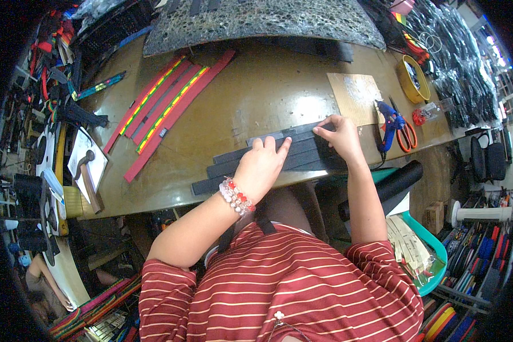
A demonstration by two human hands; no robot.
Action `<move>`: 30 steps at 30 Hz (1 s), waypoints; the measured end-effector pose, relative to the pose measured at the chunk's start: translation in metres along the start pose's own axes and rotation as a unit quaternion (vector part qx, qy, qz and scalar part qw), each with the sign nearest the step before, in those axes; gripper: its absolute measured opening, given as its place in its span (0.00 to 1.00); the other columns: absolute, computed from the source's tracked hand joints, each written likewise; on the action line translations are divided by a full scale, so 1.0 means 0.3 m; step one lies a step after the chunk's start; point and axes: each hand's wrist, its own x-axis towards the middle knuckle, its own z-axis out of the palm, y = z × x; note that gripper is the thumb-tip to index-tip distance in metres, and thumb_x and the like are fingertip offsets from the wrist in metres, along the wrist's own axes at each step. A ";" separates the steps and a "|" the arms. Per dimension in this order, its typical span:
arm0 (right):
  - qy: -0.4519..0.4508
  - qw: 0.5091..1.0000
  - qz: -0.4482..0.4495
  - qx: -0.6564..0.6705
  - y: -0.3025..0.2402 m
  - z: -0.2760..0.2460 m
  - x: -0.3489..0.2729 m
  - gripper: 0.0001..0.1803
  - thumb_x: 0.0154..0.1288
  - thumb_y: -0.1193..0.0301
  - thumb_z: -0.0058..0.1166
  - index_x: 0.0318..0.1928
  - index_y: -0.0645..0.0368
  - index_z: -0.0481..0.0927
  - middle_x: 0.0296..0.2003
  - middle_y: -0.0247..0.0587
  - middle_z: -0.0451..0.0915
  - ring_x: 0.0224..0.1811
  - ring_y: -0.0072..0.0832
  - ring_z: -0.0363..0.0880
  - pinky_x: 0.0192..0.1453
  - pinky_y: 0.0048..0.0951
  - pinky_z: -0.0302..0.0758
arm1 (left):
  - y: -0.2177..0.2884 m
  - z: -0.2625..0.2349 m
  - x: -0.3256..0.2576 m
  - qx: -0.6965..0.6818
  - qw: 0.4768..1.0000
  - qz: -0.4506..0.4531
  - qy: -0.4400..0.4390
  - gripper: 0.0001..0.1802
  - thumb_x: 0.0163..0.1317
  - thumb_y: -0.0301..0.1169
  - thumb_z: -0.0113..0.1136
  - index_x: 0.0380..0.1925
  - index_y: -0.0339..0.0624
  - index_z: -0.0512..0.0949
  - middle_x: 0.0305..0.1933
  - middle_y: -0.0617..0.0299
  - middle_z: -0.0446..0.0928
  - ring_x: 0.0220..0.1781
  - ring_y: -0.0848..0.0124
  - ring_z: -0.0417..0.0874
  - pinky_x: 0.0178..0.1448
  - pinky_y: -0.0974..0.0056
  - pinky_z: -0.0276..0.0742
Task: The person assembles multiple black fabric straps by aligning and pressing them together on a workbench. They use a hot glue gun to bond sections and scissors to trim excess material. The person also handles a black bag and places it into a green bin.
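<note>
Several black fabric strips (232, 165) lie side by side at the table's near edge, slanting up to the right with staggered left ends. My left hand (262, 168), with beaded bracelets on its wrist, rests on them with fingers stretched out and fingertips near the farthest strip. At the strips' right part, my right hand (343, 138) has thumb and index finger brought together at the far strip's edge. What lies between these fingertips is small and partly hidden. Red strips with yellow-green patterned bands (171, 114) lie farther off to the left.
Right of my hands are a blue glue gun (389, 126), orange-handled scissors (407, 137), a brown board (350, 91) and a yellow round container (406, 80). A hammer (88, 179) lies at the left edge. A speckled slab (262, 25) spans the far side; a black roll (404, 179) sits below right.
</note>
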 end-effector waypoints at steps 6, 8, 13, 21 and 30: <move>0.018 0.999 -0.020 -0.046 -0.004 0.008 -0.004 0.13 0.50 0.63 0.69 0.32 0.59 0.84 0.23 0.44 0.82 0.24 0.27 0.78 0.34 0.31 0.74 | 0.011 0.007 0.013 0.032 0.999 -0.006 -0.018 0.31 0.59 0.25 0.51 0.65 0.56 0.67 0.38 0.53 0.71 0.40 0.59 0.77 0.39 0.64 0.82; 0.017 0.996 -0.032 -0.076 -0.005 0.010 -0.004 0.14 0.49 0.63 0.70 0.32 0.59 0.84 0.23 0.43 0.81 0.25 0.27 0.78 0.35 0.32 0.75 | 0.015 0.012 0.013 0.039 0.999 -0.009 -0.017 0.31 0.59 0.25 0.51 0.65 0.56 0.67 0.38 0.53 0.71 0.40 0.60 0.77 0.39 0.65 0.82; -0.020 1.000 -0.005 0.009 0.015 -0.035 0.016 0.12 0.53 0.67 0.68 0.31 0.63 0.82 0.22 0.39 0.80 0.23 0.22 0.76 0.29 0.28 0.75 | 0.018 0.023 0.019 0.048 0.999 -0.006 0.004 0.30 0.59 0.26 0.52 0.64 0.56 0.69 0.38 0.54 0.71 0.39 0.61 0.77 0.37 0.66 0.81; 0.006 0.998 0.026 0.057 0.046 -0.074 0.020 0.08 0.55 0.71 0.67 0.31 0.64 0.83 0.22 0.34 0.81 0.20 0.18 0.75 0.23 0.21 0.73 | 0.024 0.032 0.011 0.041 0.999 -0.013 0.019 0.31 0.58 0.25 0.52 0.64 0.55 0.69 0.37 0.55 0.70 0.39 0.61 0.76 0.35 0.67 0.81; 0.023 0.999 0.019 -0.043 0.001 -0.065 -0.006 0.10 0.54 0.72 0.66 0.31 0.66 0.82 0.26 0.45 0.82 0.25 0.28 0.80 0.30 0.31 0.79 | 0.018 0.035 0.011 0.062 0.998 -0.002 0.021 0.31 0.58 0.26 0.52 0.65 0.55 0.68 0.37 0.55 0.70 0.39 0.61 0.76 0.36 0.67 0.81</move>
